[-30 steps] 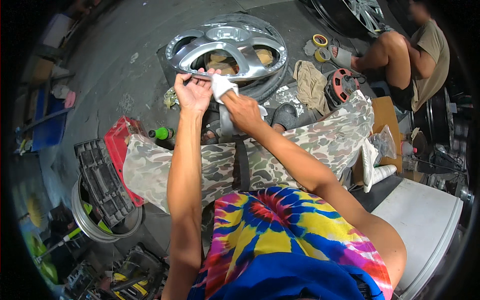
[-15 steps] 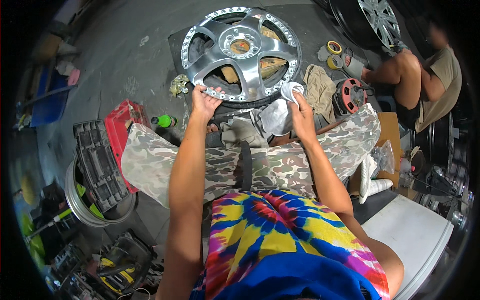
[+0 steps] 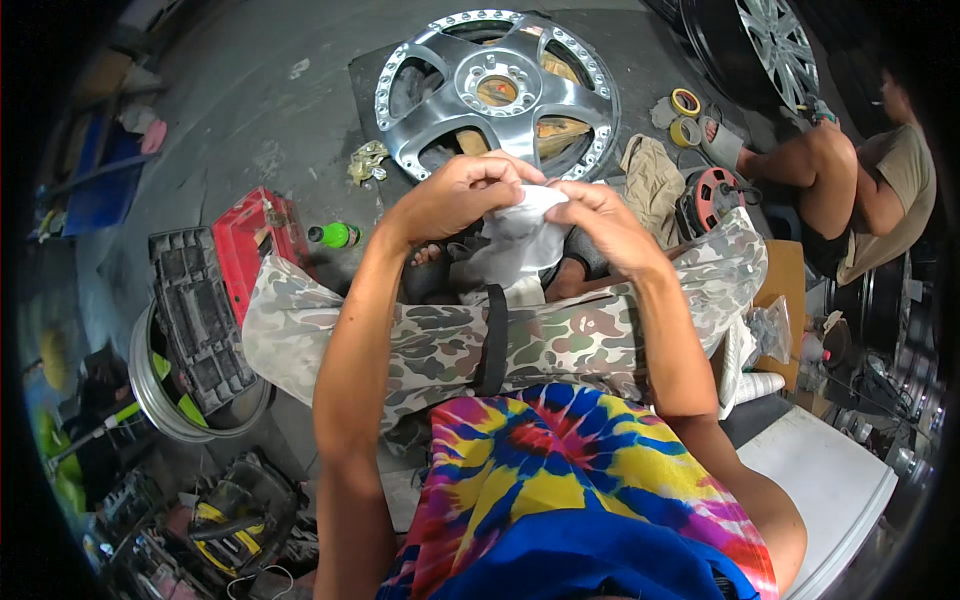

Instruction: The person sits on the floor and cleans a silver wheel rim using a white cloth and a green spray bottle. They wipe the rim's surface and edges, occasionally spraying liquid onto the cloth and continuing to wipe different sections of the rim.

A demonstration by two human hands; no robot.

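Both hands up in front of the lap, pinching a white cloth (image 3: 515, 248) between them: left hand (image 3: 455, 195) has its upper edge by thumb and fingers, right hand (image 3: 610, 225) pinches the same edge just to the right. Rest of the cloth hangs down between the feet. Hands near each other.

Silver spoked wheel (image 3: 425, 131) lies face up just beyond the hands, partly covered by them in view. Brown pieces (image 3: 565, 128) show through its spoke gaps; can't tell what they are.

Containers:
- Red tray (image 3: 236, 262), left of the camouflage cloth (image 3: 575, 345) on the legs. Small tan piece in it, other contents unreadable.
- Black ribbed case (image 3: 205, 310), beside the red tray, overlapping the wheel barrel below.
- Silver wheel barrel (image 3: 145, 375), tilted, bright green parts (image 3: 190, 410) inside.
- Black bin (image 3: 270, 485), lower left: yellow-and-black tools (image 3: 215, 525) in it, exact type unclear.
- Green bottle (image 3: 335, 235), on its side on the floor near the red tray. Contents can't be made out.
- Cardboard box (image 3: 785, 262), right side, clear plastic bag (image 3: 770, 330) against it; can't tell if inside or in front.

Right of the wheel: tan rag (image 3: 652, 185), red reel (image 3: 712, 190), two tape rolls (image 3: 685, 131). Another person (image 3: 885, 190) sits far right.
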